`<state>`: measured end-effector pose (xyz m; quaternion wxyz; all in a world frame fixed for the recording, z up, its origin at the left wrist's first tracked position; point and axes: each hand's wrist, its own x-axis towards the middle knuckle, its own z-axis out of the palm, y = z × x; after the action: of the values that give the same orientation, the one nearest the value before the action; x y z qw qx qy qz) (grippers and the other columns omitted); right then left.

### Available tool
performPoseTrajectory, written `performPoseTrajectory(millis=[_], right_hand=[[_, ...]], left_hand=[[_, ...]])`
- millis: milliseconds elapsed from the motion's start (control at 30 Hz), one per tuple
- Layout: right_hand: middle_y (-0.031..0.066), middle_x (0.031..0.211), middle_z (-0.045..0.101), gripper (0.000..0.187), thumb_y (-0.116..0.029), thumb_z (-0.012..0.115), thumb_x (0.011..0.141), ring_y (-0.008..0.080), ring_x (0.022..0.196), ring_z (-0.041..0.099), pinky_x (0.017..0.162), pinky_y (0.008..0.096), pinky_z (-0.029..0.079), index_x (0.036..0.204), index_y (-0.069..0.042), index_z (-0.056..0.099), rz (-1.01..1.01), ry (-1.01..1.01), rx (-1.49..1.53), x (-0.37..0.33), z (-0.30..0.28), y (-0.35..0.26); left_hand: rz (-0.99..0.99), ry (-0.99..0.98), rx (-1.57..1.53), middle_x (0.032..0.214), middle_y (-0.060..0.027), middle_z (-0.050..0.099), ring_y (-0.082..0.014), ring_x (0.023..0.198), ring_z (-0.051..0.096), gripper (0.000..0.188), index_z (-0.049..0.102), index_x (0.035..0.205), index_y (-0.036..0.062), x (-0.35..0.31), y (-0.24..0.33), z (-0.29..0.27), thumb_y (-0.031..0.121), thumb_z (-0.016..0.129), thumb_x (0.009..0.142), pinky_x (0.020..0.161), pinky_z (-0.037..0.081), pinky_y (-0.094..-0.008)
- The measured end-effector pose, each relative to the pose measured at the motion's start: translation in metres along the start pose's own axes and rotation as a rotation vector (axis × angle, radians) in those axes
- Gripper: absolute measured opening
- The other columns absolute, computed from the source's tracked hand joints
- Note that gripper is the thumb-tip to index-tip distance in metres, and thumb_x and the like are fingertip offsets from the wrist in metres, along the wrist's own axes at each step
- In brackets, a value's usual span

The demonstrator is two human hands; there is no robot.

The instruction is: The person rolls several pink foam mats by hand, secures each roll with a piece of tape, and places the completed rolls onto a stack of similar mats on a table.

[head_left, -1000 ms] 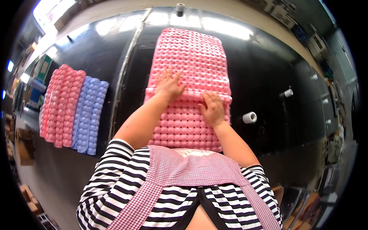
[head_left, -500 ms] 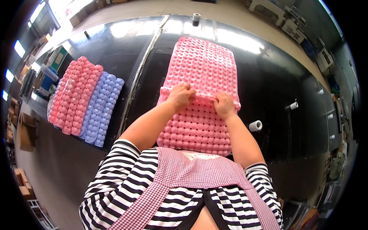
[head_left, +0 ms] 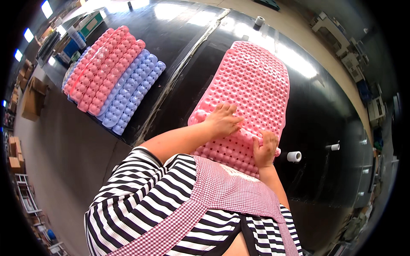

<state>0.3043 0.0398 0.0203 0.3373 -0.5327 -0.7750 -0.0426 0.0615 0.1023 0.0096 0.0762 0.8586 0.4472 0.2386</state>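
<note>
A pink bath mat (head_left: 252, 85) covered in round bumps lies on the black table in front of me. A thick fold or roll crosses its width, and the near part (head_left: 222, 151) shows a bumpy face with small square holes. My left hand (head_left: 224, 120) rests over the left half of the fold, fingers curled on it. Lower and to the right, my right hand (head_left: 265, 147) grips the fold near its right end, thumb towards me. My apron hides the mat's near edge.
Rolled or folded pink mats (head_left: 104, 68) and blue mats (head_left: 134, 91) lie side by side at the table's left edge. White tape rolls (head_left: 294, 156) stand to the right, another (head_left: 259, 21) at the far edge. A pale taped seam (head_left: 183, 64) crosses the black table (head_left: 324, 115).
The view has turned, so the table's contents sit differently in it. Both hands and the fold are closer to me; more of the mat's far part shows, less of its near part.
</note>
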Motion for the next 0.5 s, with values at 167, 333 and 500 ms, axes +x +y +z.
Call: performPoseTrajectory(millis=[167, 333, 500], right_hand=[[0.0161, 0.141, 0.056, 0.056, -0.024, 0.071, 0.09, 0.0365, 0.139, 0.046, 0.119, 0.0509, 0.03, 0.143, -0.01, 0.059, -0.06, -0.205, -0.073, -0.001, 0.011, -0.018], [0.0125, 0.147, 0.055, 0.047, -0.034, 0.064, 0.095, 0.0377, 0.143, 0.042, 0.122, 0.0564, 0.024, 0.139, -0.017, 0.063, -0.025, -0.265, -0.079, 0.047, 0.039, 0.032], [0.0163, 0.152, 0.051, 0.05, -0.047, 0.052, 0.102, 0.038, 0.145, 0.039, 0.122, 0.0531, 0.024, 0.142, -0.02, 0.061, 0.008, -0.35, -0.239, 0.096, 0.062, 0.064]], left_hand=[[0.054, 0.12, 0.122, 0.122, -0.0127, 0.058, -0.0321, 0.118, 0.053, 0.029, 0.071, 0.117, 0.019, 0.062, -0.018, 0.006, 0.027, 0.066, 0.09, 0.103, 0.042, -0.0478], [0.086, 0.148, 0.021, 0.108, -0.01, 0.062, -0.0289, 0.101, 0.062, 0.026, 0.069, 0.11, 0.012, 0.046, 0.0, 0.009, 0.017, 0.066, 0.085, 0.091, 0.048, -0.0443], [0.011, -0.049, 0.095, 0.157, -0.0219, 0.043, -0.0402, 0.15, 0.034, 0.062, 0.049, 0.151, 0.0109, 0.045, -0.01, 0.023, 0.035, 0.063, 0.096, 0.123, 0.017, -0.0635]])
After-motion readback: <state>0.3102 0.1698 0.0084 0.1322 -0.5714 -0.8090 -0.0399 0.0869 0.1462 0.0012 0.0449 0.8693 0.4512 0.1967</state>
